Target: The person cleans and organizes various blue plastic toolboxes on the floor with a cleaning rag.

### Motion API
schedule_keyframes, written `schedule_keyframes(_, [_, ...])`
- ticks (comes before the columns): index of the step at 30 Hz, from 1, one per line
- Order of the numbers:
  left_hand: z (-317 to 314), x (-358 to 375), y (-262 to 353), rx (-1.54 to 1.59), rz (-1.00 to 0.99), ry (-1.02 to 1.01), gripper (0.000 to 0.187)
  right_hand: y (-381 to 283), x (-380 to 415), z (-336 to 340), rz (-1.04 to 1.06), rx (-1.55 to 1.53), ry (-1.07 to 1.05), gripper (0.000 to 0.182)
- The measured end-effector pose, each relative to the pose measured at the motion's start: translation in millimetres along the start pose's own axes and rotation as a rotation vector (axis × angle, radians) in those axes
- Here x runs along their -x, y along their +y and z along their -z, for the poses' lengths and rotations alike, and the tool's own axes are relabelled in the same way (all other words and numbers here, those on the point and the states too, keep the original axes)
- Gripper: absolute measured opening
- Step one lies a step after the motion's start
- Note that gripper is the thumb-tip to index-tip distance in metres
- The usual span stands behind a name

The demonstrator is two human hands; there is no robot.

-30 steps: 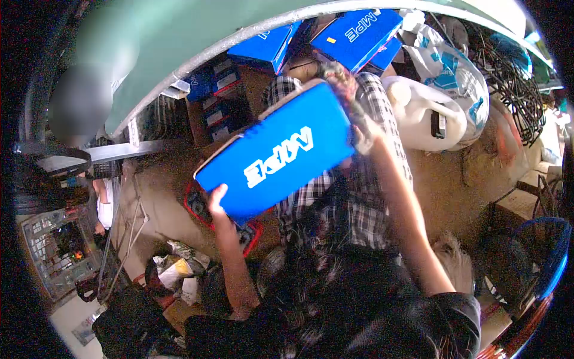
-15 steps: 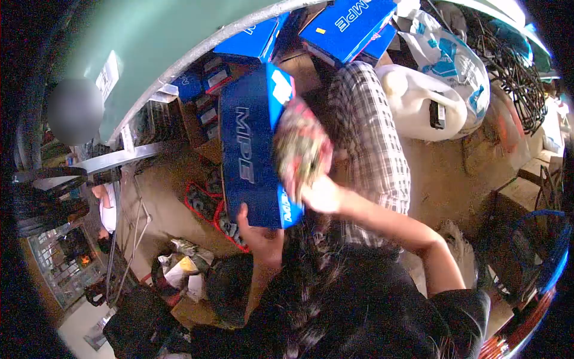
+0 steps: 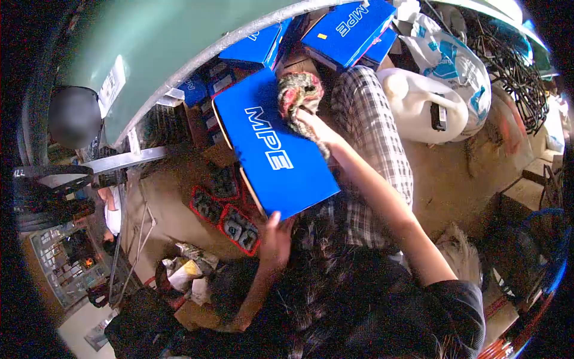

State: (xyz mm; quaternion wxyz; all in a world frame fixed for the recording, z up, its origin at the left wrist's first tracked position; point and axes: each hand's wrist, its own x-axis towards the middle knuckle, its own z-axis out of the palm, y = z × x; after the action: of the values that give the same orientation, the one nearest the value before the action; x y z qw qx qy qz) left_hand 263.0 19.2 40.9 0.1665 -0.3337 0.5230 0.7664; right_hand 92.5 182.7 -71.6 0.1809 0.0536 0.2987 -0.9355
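A blue cardboard box printed "MPE" is tilted in front of me, its broad lettered face towards the camera. My left hand grips its near end, thumb at the edge and the other fingers mostly hidden beneath. In my right hand is a bunched, patterned cloth in red, green and cream. The cloth lies against the far right part of the box, and one strip hangs along its right side.
More blue MPE boxes stand ahead. A white plastic jug and a printed plastic bag are right of the plaid-clad leg. Red-edged packs of dark parts lie left. A green surface overhangs the upper left.
The box has turned so its lettered face now catches the light. My right hand has moved the cloth up to the box's far right part. My left hand stays at the near end.
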Motion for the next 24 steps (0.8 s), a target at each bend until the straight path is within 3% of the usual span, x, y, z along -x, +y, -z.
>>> schedule_keyframes(2, [31.3, -8.2, 18.9, -0.001, 0.093, -0.157, 0.04, 5.3, -0.8, 26.4, 0.029, 0.269, -0.084, 0.037])
schedule_keyframes(3, [16.8, -7.3, 41.3, -0.158, -0.022, -0.189, 0.045, 11.3, -3.2, 39.5, 0.1, 0.461, -0.181, 0.037])
schedule_keyframes(4, [33.3, -31.8, 48.1, -0.176, -0.062, -0.172, 0.049, 7.9, 3.7, 31.1, 0.099, 0.438, -0.137, 0.037])
schedule_keyframes(6, [33.6, -70.1, 70.6, -0.093, 0.046, -0.208, 0.048, -10.1, 25.7, -6.7, 0.102, 0.378, -0.048, 0.037])
schedule_keyframes(7, [14.9, -78.2, 81.7, -0.169, 0.004, -0.167, 0.049, -15.7, 32.2, -18.0, 0.073, 0.38, -0.063, 0.038])
schedule_keyframes(8, [27.1, -106.8, 77.3, -0.391, -0.003, 0.001, 0.05, -21.4, 39.3, -26.5, 0.041, 0.386, -0.077, 0.039])
schedule_keyframes(9, [14.7, -107.5, 79.3, -0.455, -0.043, -0.053, 0.048, -22.1, 46.9, -28.5, 0.006, 0.392, -0.088, 0.04])
schedule_keyframes(10, [-9.7, -87.4, 86.9, -0.294, 0.041, -0.043, 0.046, -17.4, 54.7, -24.3, -0.146, 0.308, -0.08, 0.047])
schedule_keyframes(12, [-11.0, -92.2, 89.0, -0.118, 0.185, -0.093, 0.042, -11.5, 75.6, -25.2, -0.1, 0.4, -0.067, 0.046])
schedule_keyframes(13, [4.5, -101.4, 81.7, -0.118, 0.115, -0.178, 0.048, -10.6, 83.7, -27.9, -0.073, 0.449, -0.061, 0.046])
schedule_keyframes(14, [13.3, -104.8, 78.0, -0.079, 0.062, -0.23, 0.048, -9.0, 92.3, -33.7, -0.18, 0.29, -0.016, 0.045])
schedule_keyframes(18, [13.8, -90.5, 77.0, 0.114, -0.012, -0.307, 0.047, -45.9, 100.6, -59.6, -0.234, 0.443, -0.048, 0.038])
schedule_keyframes(19, [11.9, -89.0, 75.9, 0.171, -0.001, -0.319, 0.047, -47.6, 89.9, -53.8, -0.259, 0.732, -0.145, 0.039])
schedule_keyframes(20, [9.6, -87.1, 76.7, 0.207, -0.003, -0.333, 0.047, -39.5, 86.9, -60.4, 0.166, 0.651, -0.185, 0.039])
schedule_keyframes(21, [6.9, -86.9, 76.1, 0.248, -0.001, -0.34, 0.047, -37.9, 79.1, -65.2, 0.455, 0.728, -0.163, 0.037])
schedule_keyframes(23, [1.0, -86.9, 74.3, 0.323, 0.003, -0.359, 0.047, -43.3, 68.1, -57.0, 0.341, 0.742, -0.272, 0.038])
schedule_keyframes(24, [-2.7, -86.2, 74.3, 0.351, -0.001, -0.365, 0.047, -42.4, 70.3, -57.9, 0.394, 0.747, -0.227, 0.032])
